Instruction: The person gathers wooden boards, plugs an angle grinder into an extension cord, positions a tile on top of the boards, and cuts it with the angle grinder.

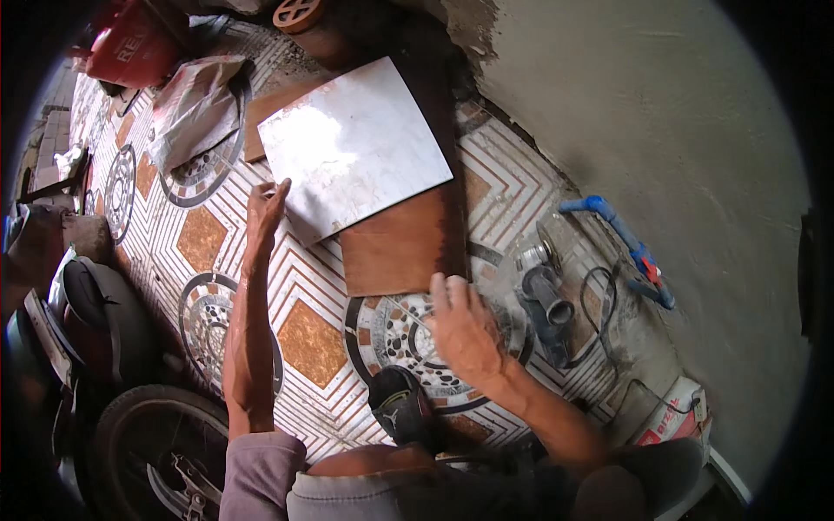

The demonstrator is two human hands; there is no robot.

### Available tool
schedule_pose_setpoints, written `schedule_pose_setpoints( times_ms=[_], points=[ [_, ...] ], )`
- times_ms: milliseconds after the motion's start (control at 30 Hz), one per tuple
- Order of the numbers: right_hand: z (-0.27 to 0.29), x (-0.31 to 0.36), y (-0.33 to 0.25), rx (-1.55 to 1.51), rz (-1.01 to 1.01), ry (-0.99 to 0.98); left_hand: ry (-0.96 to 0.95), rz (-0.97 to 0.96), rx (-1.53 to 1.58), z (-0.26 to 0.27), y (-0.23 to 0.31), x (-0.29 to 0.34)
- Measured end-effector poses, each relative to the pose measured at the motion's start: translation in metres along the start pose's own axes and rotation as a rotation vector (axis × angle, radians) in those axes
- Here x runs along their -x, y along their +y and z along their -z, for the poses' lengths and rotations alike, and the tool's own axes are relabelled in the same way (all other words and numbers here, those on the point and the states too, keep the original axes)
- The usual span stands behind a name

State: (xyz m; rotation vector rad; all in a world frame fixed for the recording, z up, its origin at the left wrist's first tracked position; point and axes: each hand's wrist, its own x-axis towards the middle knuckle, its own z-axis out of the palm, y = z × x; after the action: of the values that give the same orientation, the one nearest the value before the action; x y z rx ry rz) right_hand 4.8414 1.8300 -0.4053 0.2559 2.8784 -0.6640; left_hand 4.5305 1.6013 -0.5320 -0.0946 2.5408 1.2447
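Observation:
A pale grey glossy square tile (356, 148) lies on the patterned floor, partly over a brown tile (404, 243) turned face down. My left hand (265, 208) reaches forward and its fingertips touch the grey tile's near left corner. My right hand (465, 326) hovers just below the brown tile's lower edge, with a thin pencil-like stick between its fingers. An angle grinder (546, 291) lies on the floor right of that hand.
A rough cement wall (678, 130) runs along the right, with a blue pipe (621, 239) at its foot. A motorbike wheel (148, 443) and seat are at lower left. A plastic sack (195, 108) and red container (130, 43) lie at upper left. My shoe (400, 404) is below.

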Motion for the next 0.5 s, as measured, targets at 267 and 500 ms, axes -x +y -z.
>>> schedule_pose_setpoints(
  times_ms=[267,500],
  points=[
    [0.121,0.03,0.027,0.089,0.521,-0.33,-0.116,0.143,0.436,-0.014,0.011,0.02],
    [0.161,0.076,0.102,-0.031,0.17,-0.277,-0.139,0.059,0.534,-0.001,-0.002,0.048]
  ],
)
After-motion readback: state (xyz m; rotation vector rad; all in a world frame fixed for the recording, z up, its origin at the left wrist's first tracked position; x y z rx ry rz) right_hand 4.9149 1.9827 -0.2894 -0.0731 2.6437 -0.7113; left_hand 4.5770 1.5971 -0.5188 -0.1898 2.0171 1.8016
